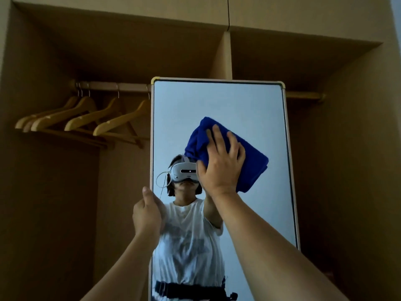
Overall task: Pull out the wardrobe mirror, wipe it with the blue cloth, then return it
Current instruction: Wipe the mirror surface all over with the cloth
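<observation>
The left hand (147,216) clamps the mirror (249,101) by its left edge; the right hand (222,164), fingers spread, presses the cloth (253,161) on the upper glass. Pressing too hard may swing the pulled-out mirror. Its bottom is cut off; behind, hangers (86,118) sit dim.

Left hand (146,213) gripping; right hand (221,161) spread, pressing.

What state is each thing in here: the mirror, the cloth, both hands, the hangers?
Mirror: pulled out in front of the wardrobe, upright.
Blue cloth: bunched, pressed flat against the glass.
Right hand: fingers spread, pressing the cloth on the mirror.
Left hand: gripping the mirror's left edge.
Hangers: bare, hanging on the rail left of the mirror.
</observation>
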A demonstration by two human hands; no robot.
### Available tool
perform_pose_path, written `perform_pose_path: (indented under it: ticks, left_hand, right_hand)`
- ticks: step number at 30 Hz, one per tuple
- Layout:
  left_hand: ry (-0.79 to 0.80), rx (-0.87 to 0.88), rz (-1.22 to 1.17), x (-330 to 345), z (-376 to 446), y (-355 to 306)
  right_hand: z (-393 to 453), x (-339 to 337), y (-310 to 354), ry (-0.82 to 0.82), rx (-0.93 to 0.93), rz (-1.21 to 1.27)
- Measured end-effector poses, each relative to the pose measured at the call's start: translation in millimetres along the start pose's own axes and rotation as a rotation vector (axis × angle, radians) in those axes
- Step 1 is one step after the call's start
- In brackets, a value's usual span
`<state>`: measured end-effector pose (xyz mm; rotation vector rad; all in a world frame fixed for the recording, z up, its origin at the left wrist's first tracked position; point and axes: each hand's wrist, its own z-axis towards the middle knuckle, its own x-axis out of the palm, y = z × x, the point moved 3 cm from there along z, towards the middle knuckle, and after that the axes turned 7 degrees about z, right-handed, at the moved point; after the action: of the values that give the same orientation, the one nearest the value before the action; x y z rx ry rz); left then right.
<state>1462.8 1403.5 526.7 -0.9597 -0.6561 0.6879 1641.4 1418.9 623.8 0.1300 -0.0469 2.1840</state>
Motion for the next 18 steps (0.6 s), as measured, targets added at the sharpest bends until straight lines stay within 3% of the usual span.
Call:
perform_pose_path:
  ticks: [5,13,18]
  left_hand:
    - [0.024,-0.028,0.026,-9,-7,14]
    - [0.037,-0.035,0.038,-14,-14,16]
    - [0.019,-0.073,0.014,-14,-20,15]
  right_hand:
    - [-26,-1,16,0.062,-0.059,-0.007]
    - [30,2,32,0.196,0.002,0.033]
    - [11,5,51,0.185,-0.036,0.077]
